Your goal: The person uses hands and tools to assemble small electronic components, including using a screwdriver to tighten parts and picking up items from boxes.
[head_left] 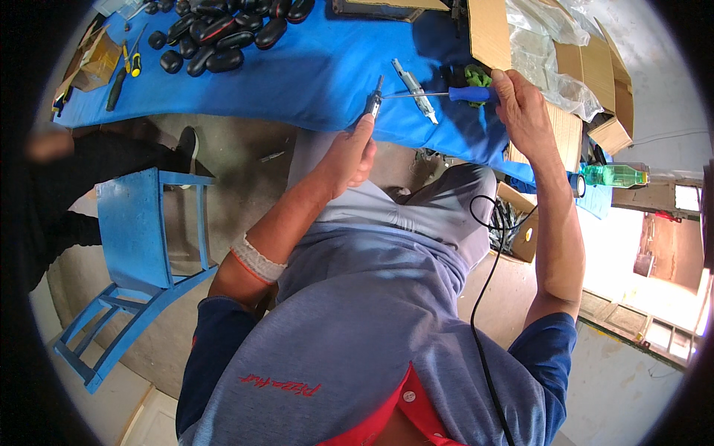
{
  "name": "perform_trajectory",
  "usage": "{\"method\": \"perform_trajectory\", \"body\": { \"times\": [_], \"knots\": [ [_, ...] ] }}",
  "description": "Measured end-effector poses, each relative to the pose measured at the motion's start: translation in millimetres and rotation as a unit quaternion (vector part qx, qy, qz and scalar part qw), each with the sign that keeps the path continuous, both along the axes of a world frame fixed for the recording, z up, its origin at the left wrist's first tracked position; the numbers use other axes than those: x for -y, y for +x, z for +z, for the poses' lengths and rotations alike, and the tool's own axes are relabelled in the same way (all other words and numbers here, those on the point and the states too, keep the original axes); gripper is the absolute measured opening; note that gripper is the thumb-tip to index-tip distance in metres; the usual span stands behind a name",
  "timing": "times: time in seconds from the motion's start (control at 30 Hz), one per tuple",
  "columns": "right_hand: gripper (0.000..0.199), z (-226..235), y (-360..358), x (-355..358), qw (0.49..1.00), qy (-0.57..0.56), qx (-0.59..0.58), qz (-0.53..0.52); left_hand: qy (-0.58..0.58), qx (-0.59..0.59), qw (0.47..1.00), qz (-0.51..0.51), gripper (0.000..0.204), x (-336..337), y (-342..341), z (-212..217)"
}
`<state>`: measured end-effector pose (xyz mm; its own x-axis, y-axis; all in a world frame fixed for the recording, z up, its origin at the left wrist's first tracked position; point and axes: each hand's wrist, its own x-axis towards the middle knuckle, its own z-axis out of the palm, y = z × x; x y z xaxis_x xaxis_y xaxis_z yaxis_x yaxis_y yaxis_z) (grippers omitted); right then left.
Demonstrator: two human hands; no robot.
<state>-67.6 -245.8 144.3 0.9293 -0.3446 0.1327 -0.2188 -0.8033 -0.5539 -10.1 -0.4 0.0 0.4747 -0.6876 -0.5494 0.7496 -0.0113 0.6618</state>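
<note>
**Blue-handled screwdriver (472, 94) pointed at a small metal part (374, 104) over the desk (297, 78)**

The blue-handled screwdriver is gripped by the right hand (524, 111), with the thumb and the fingers closed about the end of its handle. At the tip of this screwdriver, on its left, the small metal part is pinched by the left hand (349, 157) between the thumb and the fingers. By the tip the side of the part is reached, but whether it is truly touched cannot be told. Both are held above the near side of the desk, which is covered with blue cloth.

Under the shaft of the screwdriver, a longer grey metal piece (415, 91) is laid aslant on the cloth. Just behind its handle, a crumpled green object (476, 75) is seen. Well to its left, black oval pieces (227, 37), some with red edges, are heaped; farther left, a yellow-handled tool (136, 65) and a dark-handled tool (115, 91) are placed. To its right, cardboard (589, 70) and clear plastic (549, 33) are gathered. Nearer to the body than the screwdriver, a green bottle (619, 175) is found on the right, an open carton (526, 247) with metal pieces lower down, and a blue chair (132, 230) far to the left.
</note>
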Motion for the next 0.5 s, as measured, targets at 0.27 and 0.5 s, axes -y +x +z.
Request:
{"method": "perform_trajectory", "body": {
  "times": [0.27, 0.5],
  "knots": [
    [0.021, 4.8, -0.8, -0.3, 0.983, 0.175, 0.028, 0.053, -0.002, 0.000, 1.000, -0.004, 0.058, 0.9, 0.2, -1.6],
    [0.033, 6.8, -3.1, -4.1, 0.962, 0.267, -0.053, 0.005, 0.010, 0.005, 1.000, -0.007, 0.058, 0.9, 1.0, 0.1]
  ]
}}
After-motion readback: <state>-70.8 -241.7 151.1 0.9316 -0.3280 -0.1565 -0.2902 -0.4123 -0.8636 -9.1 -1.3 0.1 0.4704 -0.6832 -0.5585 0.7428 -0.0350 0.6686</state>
